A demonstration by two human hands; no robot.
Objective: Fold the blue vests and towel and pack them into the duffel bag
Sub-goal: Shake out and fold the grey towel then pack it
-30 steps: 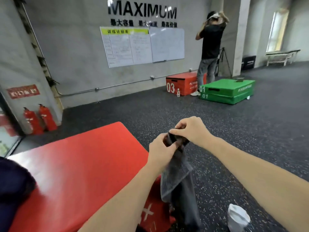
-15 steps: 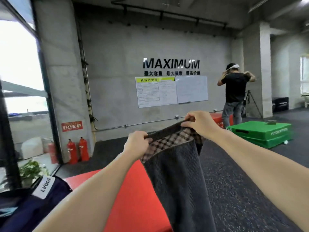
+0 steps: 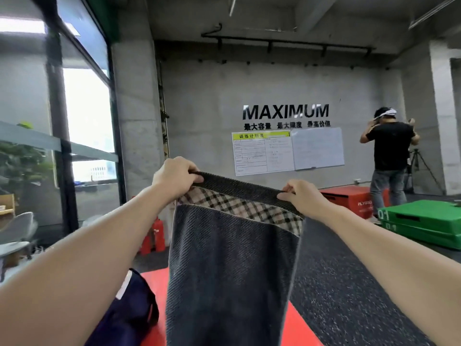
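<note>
A dark grey towel [image 3: 232,265] with a beige plaid band near its top hangs straight down in front of me. My left hand [image 3: 174,178] pinches its top left corner, and my right hand [image 3: 301,198] pinches the top right corner, so the upper edge is stretched between them at chest height. The navy duffel bag [image 3: 129,308] lies at the lower left on the red padded box [image 3: 299,323], partly hidden by my left forearm. No blue vests are in view.
A person in a black shirt [image 3: 389,148] stands at the right by a red box [image 3: 354,201] and a green box [image 3: 421,221]. Fire extinguishers [image 3: 154,236] stand by the concrete pillar. Dark rubber floor lies to the right.
The towel went from bunched between my two close hands to raised and spread open. My hands moved apart along its top edge, and my view tilted up.
</note>
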